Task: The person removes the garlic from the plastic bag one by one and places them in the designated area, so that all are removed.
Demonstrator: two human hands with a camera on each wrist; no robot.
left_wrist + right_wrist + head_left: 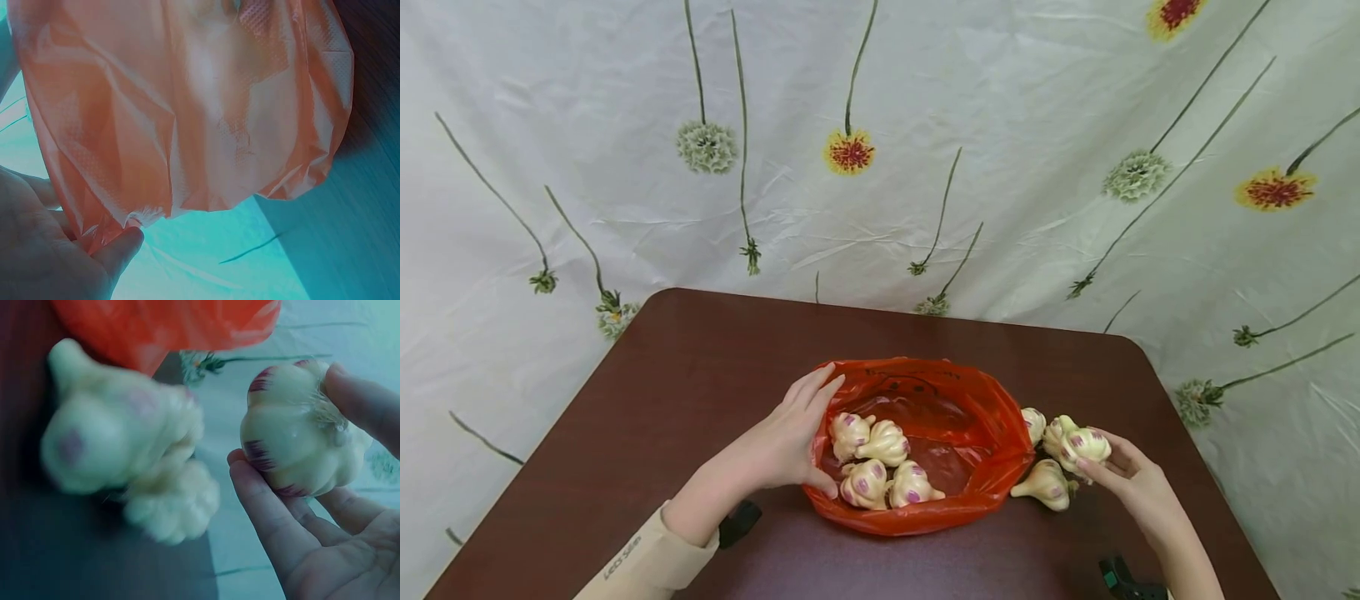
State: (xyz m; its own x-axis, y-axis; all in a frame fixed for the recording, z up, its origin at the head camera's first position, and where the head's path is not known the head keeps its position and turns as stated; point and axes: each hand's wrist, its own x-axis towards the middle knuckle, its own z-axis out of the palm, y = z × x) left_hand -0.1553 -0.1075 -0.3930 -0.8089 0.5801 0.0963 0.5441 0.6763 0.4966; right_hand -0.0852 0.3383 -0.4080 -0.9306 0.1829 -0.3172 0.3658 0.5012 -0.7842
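A red plastic bag (917, 522) stands on the table with its mouth spread wide, and several garlic bulbs (887, 443) lie in its left part. My left hand (792, 439) holds the bag's left rim, its thumb on the near side and fingers at the far side. In the left wrist view, the thumb (122, 250) pinches the bag's edge. At the bag's right, my right hand (1131, 479) grips a garlic bulb (300, 428) between thumb and fingers. That bulb is held up beside other garlic bulbs (1047, 486) lying against the bag's right side.
The dark brown table (700, 358) has rounded far corners. Behind it hangs a pale cloth (1037, 108) printed with flowers on long stems. Black wrist straps (741, 523) show on both arms.
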